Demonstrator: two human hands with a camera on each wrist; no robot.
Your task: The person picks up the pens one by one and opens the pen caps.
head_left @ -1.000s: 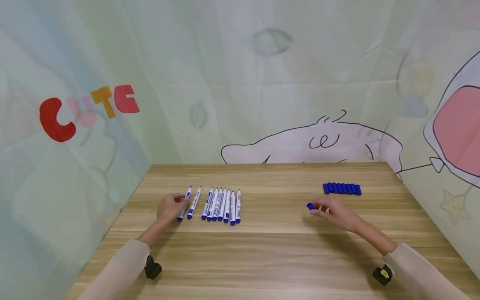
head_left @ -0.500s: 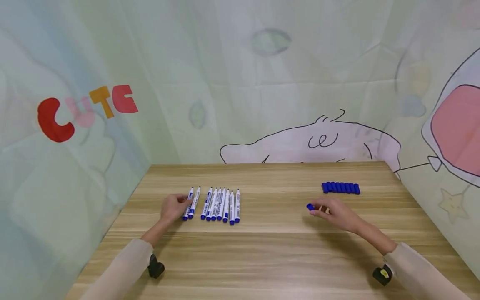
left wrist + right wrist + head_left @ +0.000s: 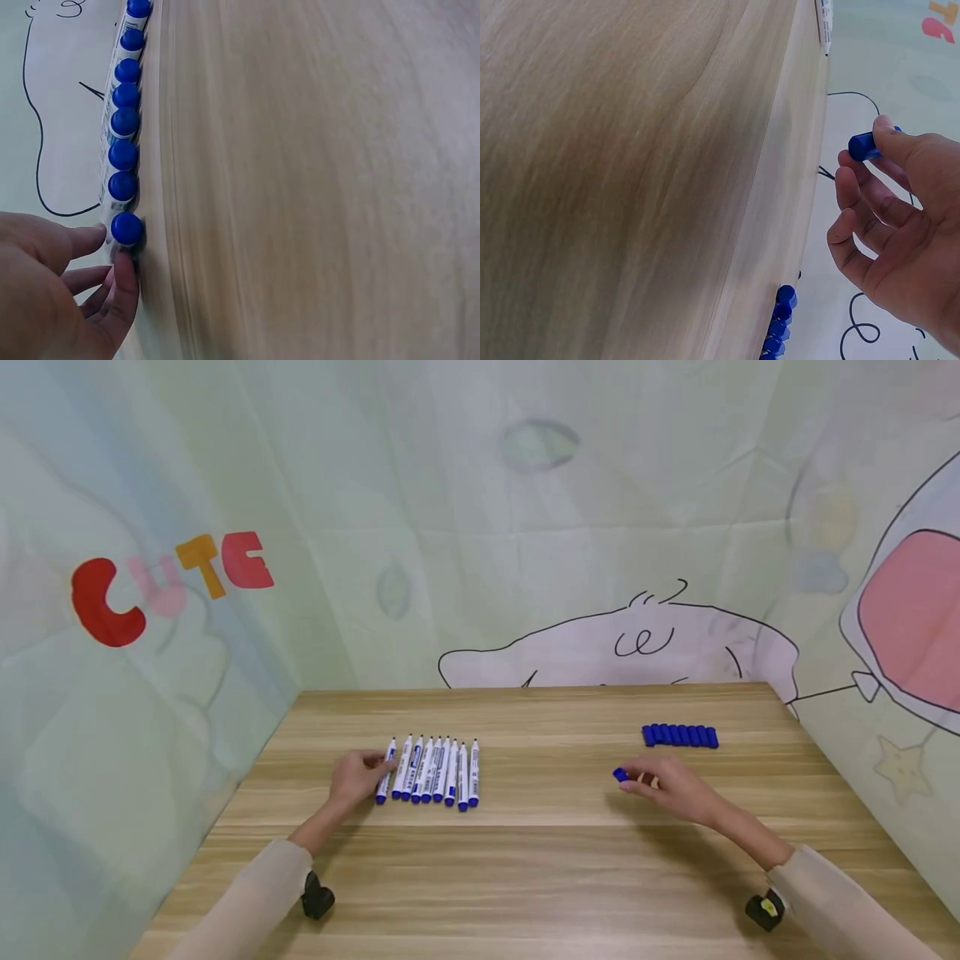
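At the left end of a row of uncapped white markers (image 3: 438, 770), my left hand (image 3: 356, 778) pinches the outermost marker (image 3: 386, 770). In the left wrist view, that marker's blue end (image 3: 127, 228) shows between thumb and fingers; the rest is largely hidden. All the dark tips point to the far side of the table. My right hand (image 3: 671, 787) holds a blue marker cap (image 3: 620, 774) between thumb and forefinger, raised above the table. The right wrist view shows its other fingers loosely bent, touching nothing.
A row of blue caps (image 3: 679, 736) lies side by side at the back right of the wooden table (image 3: 525, 877). A printed cloth backdrop (image 3: 480, 527) hangs behind the table and along its sides.
My left hand has moved right with the outermost marker. Another marker, formerly apart, now lies against the row. The right hand with the cap has stayed in place.
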